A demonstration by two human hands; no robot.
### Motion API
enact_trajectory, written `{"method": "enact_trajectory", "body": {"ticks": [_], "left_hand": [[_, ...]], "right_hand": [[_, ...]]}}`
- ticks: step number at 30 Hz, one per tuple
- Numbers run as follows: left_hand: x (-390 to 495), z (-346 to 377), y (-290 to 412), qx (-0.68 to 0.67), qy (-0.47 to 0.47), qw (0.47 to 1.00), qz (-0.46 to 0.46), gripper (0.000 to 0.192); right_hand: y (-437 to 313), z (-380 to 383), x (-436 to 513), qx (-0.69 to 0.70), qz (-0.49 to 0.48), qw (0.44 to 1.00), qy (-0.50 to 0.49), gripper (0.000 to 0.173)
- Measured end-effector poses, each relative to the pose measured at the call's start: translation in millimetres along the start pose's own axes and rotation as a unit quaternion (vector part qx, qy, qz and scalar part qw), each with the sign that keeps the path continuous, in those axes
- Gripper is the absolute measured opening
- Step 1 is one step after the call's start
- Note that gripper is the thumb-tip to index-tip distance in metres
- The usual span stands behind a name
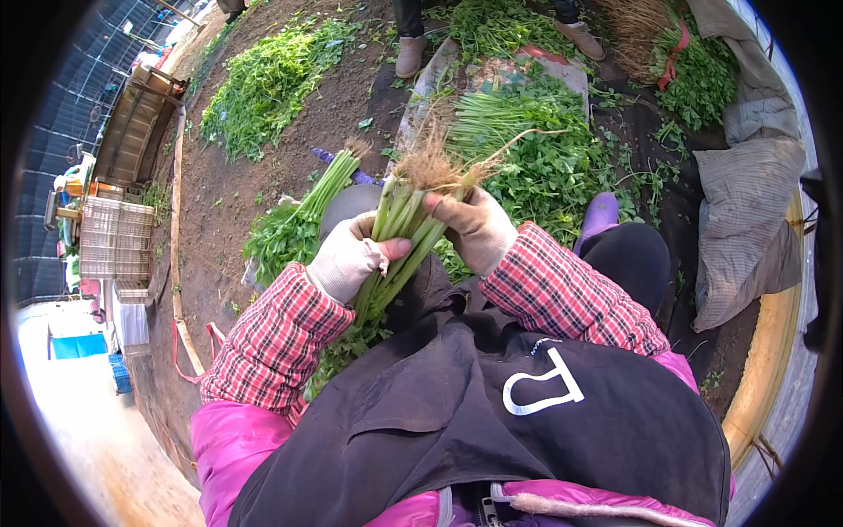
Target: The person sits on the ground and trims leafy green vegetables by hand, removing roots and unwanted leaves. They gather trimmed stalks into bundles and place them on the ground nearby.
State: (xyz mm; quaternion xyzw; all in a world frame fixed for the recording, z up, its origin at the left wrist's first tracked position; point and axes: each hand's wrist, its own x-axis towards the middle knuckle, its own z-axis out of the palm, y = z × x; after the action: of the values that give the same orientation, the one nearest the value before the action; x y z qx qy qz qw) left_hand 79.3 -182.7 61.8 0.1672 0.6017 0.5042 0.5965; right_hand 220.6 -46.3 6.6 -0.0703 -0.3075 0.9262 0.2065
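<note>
In a worn pale glove with bare fingertips, my left hand [349, 257] grips a bunch of celery stalks [398, 230] across my lap. Its tangled brown roots [428, 168] point away from me, and the leaves hang down by my apron. My right hand [479, 227], gloved alike, pinches a stalk [454, 197] at the bunch's right side, just below the roots. A tied-looking celery bundle [329, 181] lies to the left beside my knee. Ahead on the right is a larger heap of celery [527, 145], stalks leftward and leaves rightward.
Loose greens [276, 82] are piled on the soil at upper left. Another person's shoes [411, 56] stand beyond the board [568, 76]. A red-tied leafy bundle [698, 85] and grey cloth [741, 224] lie right. Plastic crates [115, 237] stand left, past a wooden pole [176, 250].
</note>
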Motion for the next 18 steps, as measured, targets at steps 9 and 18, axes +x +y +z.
{"method": "enact_trajectory", "body": {"ticks": [9,18], "left_hand": [[4.7,0.5,0.3,0.020,-0.095,0.995,-0.038,0.058],[5.0,-2.0,-5.1,0.054,-0.070,0.996,-0.026,0.057]], "right_hand": [[-11.1,6.0,-1.8,-0.015,0.006,1.000,-0.004,0.053],[-29.1,-13.3,4.9,-0.189,-0.202,0.961,0.025,0.046]]}}
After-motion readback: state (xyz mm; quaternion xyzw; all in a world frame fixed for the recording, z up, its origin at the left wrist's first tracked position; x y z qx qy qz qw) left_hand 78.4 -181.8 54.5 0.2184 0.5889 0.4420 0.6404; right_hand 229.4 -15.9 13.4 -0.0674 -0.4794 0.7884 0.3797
